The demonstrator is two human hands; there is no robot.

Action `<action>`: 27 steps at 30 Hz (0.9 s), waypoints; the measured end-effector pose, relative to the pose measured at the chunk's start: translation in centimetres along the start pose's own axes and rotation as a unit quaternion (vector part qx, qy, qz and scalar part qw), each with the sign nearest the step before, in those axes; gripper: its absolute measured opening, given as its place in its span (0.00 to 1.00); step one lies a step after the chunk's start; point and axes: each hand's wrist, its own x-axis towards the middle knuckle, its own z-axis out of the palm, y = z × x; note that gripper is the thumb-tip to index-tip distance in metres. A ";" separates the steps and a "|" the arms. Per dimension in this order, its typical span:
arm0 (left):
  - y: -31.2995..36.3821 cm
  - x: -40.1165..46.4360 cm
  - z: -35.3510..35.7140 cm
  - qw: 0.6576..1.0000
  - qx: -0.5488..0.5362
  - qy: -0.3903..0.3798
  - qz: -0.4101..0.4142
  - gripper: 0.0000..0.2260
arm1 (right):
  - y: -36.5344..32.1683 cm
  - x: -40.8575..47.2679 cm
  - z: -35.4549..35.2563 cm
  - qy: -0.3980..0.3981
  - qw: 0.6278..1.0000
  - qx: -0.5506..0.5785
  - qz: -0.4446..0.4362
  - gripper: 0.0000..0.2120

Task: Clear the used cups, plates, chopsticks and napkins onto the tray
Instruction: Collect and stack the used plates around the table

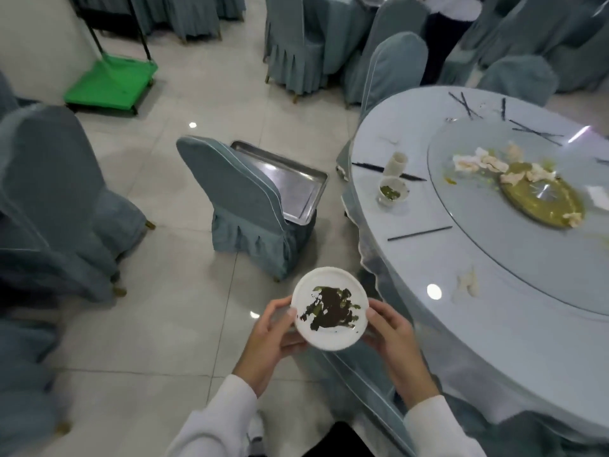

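I hold a small white plate (329,308) smeared with dark green leftovers over the floor, beside the table. My left hand (273,341) grips its left rim and my right hand (392,338) grips its right rim. A steel tray (290,183) lies on the seat of a covered chair (237,199) ahead. On the round table (461,291) stand a white cup (397,163) and a small bowl (392,191) with green scraps. Black chopsticks (420,233) lie near the edge, with others at the far side. A crumpled napkin (468,285) lies close to me.
A glass turntable (478,192) carries a dirty yellow platter (543,202) and food scraps. Covered chairs stand on the left and behind the table. A green cart (112,84) is parked by the wall. A person stands at the top right.
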 end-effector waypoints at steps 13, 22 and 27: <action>4.9 0.7 -8.8 0.995 -0.011 0.095 0.029 0.08 | -1.1 3.0 11.2 -0.084 0.996 -0.023 0.036 0.07; 8.2 8.0 -8.8 0.992 0.022 0.122 0.033 0.08 | -1.1 10.4 13.8 -0.027 0.998 0.022 0.043 0.10; 12.0 14.8 -7.5 0.993 0.073 0.092 0.013 0.07 | -2.6 15.3 13.9 0.030 0.997 0.058 0.036 0.09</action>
